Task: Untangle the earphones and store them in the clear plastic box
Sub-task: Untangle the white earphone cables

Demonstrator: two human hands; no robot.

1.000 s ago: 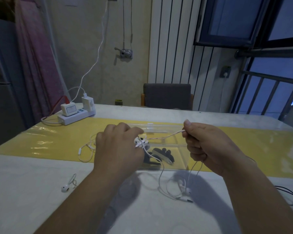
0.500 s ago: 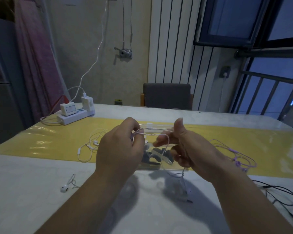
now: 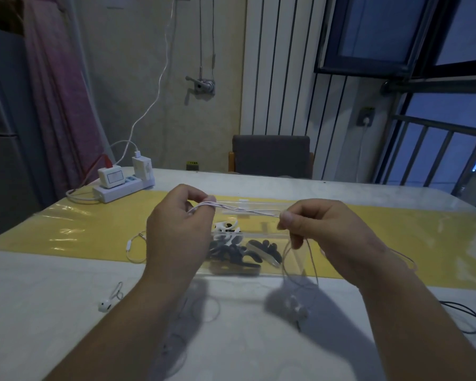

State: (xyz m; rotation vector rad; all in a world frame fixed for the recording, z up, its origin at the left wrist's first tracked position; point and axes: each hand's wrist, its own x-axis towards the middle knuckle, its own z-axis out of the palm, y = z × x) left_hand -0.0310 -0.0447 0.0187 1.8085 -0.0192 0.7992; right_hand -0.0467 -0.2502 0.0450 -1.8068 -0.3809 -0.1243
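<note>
Both hands (image 3: 176, 232) (image 3: 322, 232) pinch a thin, twisted white earphone cord (image 3: 248, 211) taut between them.

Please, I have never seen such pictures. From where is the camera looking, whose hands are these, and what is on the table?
There is no machine here. A person wears one camera on the head, so the view looks down at their own hands. The left hand and right hand each pinch a thin white earphone cable, stretched between them. Below it on the table lies a clear plastic box with dark pieces inside. A loose white earbud lies at the left, a power strip farther back.
</note>
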